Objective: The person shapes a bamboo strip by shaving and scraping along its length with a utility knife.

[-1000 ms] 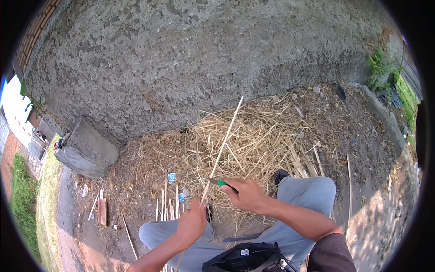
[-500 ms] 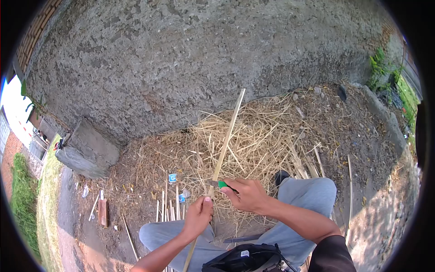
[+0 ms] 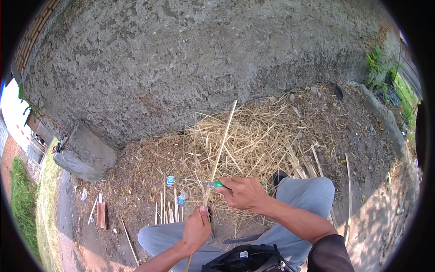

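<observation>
A long, pale bamboo strip (image 3: 222, 147) slants up from my lap toward the wall. My left hand (image 3: 197, 230) is closed around its lower part, thumb on top. Just above and to the right, my right hand (image 3: 244, 192) is wrapped round the green handle of a knife (image 3: 218, 184). The short blade lies across the strip, touching it or very close to it. Most of the handle is hidden by my fingers. Under the strip and the knife spreads a heap of pale shavings (image 3: 258, 136).
A rough grey wall (image 3: 204, 59) rises ahead, with a concrete block (image 3: 90, 149) at left. Several cut strips (image 3: 176, 206) lie by my left knee, near a blue-and-white packet (image 3: 170, 180). A black bag (image 3: 244, 258) rests at my lap. Another long strip (image 3: 349, 195) lies at right.
My left hand has drawn down toward my lap, and the strip's top end has dropped and shifted left. The knife sits a little farther from my left hand.
</observation>
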### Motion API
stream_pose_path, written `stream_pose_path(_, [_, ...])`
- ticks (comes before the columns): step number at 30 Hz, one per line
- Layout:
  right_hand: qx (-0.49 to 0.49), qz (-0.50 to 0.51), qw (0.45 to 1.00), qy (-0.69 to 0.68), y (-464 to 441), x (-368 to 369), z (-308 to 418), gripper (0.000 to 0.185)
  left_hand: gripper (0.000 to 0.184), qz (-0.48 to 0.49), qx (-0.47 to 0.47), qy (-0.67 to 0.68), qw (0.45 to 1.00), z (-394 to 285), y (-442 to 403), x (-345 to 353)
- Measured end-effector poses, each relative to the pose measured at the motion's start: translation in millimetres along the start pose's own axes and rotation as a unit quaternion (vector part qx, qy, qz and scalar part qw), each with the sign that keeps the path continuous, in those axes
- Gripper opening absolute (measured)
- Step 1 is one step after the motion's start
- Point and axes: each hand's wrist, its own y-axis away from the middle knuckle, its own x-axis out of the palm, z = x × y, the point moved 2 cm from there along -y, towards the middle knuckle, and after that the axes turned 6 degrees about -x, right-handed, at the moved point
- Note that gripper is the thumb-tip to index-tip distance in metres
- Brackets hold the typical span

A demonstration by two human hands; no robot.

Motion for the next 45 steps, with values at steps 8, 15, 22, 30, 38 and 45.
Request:
stream_pose_path(8, [0.103,-0.016,0.995,0.001,-18.4,1.4,-41.3,0.032,0.034,0.018,-0.028,-0.042,0.999,-0.6,17.7,-2.2])
stream_pose_path(15, [0.179,0.027,0.983,0.029,-24.8,-11.0,-72.1,0.033,0.033,0.049,-0.060,-0.002,0.997,23.4,69.6,-21.4])
stream_pose_path(22, [0.377,0.009,0.925,0.049,9.8,12.8,-204.9,0.034,0.026,0.025,-0.102,-0.077,0.991,59.2,119.2,-54.7])
stream_pose_path(30, [0.271,0.217,0.917,0.198,15.1,39.9,-146.2,0.037,0.025,-0.057,-0.116,-0.142,0.981,66.6,103.4,-68.7])
stream_pose_path(38, [0.239,0.104,0.959,0.112,-18.9,-44.7,-76.4,0.029,0.026,-0.077,-0.037,-0.104,0.991,51.3,74.6,-69.8])
stream_pose_path(45, [0.169,-0.121,0.974,-0.094,-37.9,-81.1,-49.0,0.030,0.037,-0.012,0.128,-0.091,0.987,22.8,24.2,-67.1])
